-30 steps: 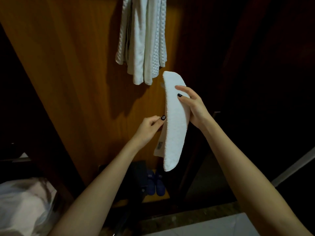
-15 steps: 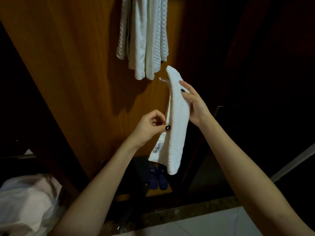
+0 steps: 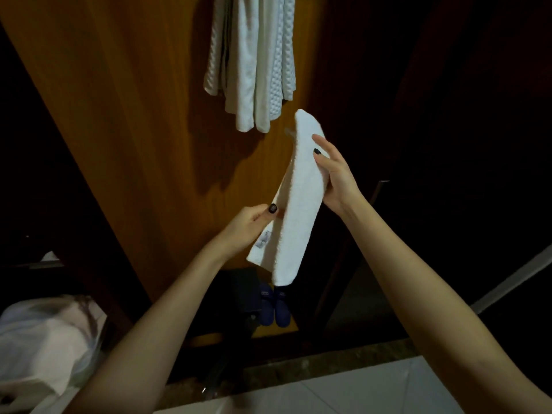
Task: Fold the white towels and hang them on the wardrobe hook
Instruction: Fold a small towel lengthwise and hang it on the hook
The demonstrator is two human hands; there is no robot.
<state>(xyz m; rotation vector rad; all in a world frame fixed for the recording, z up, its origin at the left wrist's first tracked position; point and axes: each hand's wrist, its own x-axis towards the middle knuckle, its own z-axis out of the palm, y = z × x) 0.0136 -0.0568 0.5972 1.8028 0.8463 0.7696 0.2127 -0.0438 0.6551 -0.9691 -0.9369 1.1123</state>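
Note:
A folded white towel (image 3: pixel 298 204) stands upright and narrow between my hands, in front of the wooden wardrobe panel (image 3: pixel 134 130). My right hand (image 3: pixel 337 177) grips its upper right side, thumb on the front face. My left hand (image 3: pixel 254 224) pinches its left edge just above a small label. Several white towels (image 3: pixel 254 61) hang from the top of the panel, just above the held towel; the hook itself is out of view.
Dark blue slippers (image 3: pixel 274 306) sit on a low shelf under the towel. A white bundle (image 3: pixel 44 339) lies at the lower left. Pale floor tiles (image 3: pixel 358 392) show at the bottom. The right side is a dark wardrobe opening.
My left hand moved from curled beside the towel edge to pinching it with the thumb on the cloth. The towel tilted slightly, its lower end swinging left. The view shifted a little.

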